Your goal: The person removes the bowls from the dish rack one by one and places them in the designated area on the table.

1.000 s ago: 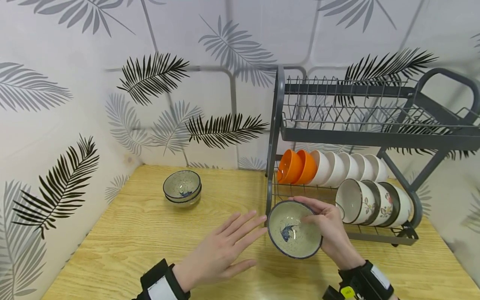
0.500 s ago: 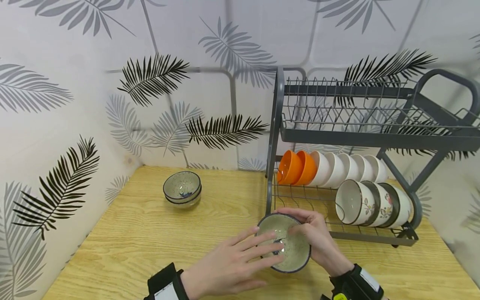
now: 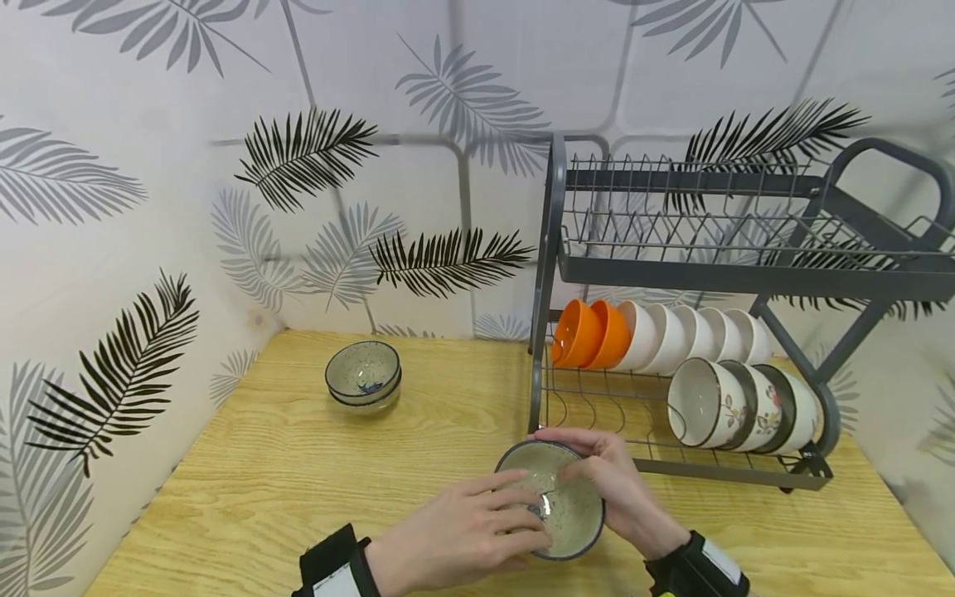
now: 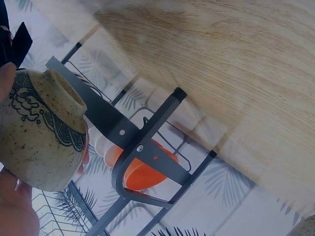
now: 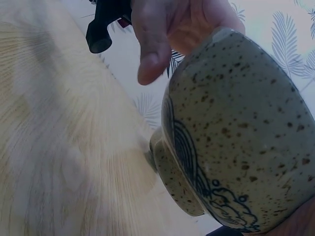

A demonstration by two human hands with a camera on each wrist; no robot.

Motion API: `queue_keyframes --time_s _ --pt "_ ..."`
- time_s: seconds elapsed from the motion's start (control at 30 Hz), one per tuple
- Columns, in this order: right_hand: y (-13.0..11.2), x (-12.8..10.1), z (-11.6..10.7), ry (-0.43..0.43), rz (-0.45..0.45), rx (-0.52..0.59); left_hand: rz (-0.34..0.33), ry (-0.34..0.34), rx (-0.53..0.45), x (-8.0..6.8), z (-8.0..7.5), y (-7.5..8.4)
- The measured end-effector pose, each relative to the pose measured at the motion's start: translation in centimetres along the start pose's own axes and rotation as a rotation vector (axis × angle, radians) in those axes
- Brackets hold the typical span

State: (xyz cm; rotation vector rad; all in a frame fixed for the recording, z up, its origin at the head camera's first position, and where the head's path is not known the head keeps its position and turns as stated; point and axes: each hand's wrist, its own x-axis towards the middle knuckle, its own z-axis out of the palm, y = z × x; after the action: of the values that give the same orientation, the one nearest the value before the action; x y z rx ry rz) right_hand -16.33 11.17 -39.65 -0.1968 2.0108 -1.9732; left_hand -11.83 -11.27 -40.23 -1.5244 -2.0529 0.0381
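Note:
A speckled grey-green bowl with a dark blue rim is held tilted in front of the rack, its inside facing up. My right hand grips its right side, thumb inside and fingers behind the rim. My left hand reaches over the bowl's left side, loosely bent fingers overlapping its inside. In the right wrist view the left thumb stands outside, a small gap from the wall. The bowl's foot and blue wave pattern show in the left wrist view.
Two matching bowls stand stacked on the wooden table at the left. On the dark two-tier dish rack, orange bowls, several white bowls and flowered bowls fill parts of the lower tier.
My right hand has brought the bowl left and down, away from the rack. My left hand has moved right, its outstretched fingers now bent over the bowl's inside.

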Motion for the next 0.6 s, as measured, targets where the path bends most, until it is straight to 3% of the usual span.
queue_keyframes --time_s 0.27,0.6 --pt "0.21 -0.06 0.34 0.009 0.008 -0.029 0.048 -0.033 0.025 0.03 -0.21 0.05" --pt "0.22 -0.13 0.22 -0.033 0.0 -0.048 0.038 -0.095 0.073 -0.14 -0.36 0.36"
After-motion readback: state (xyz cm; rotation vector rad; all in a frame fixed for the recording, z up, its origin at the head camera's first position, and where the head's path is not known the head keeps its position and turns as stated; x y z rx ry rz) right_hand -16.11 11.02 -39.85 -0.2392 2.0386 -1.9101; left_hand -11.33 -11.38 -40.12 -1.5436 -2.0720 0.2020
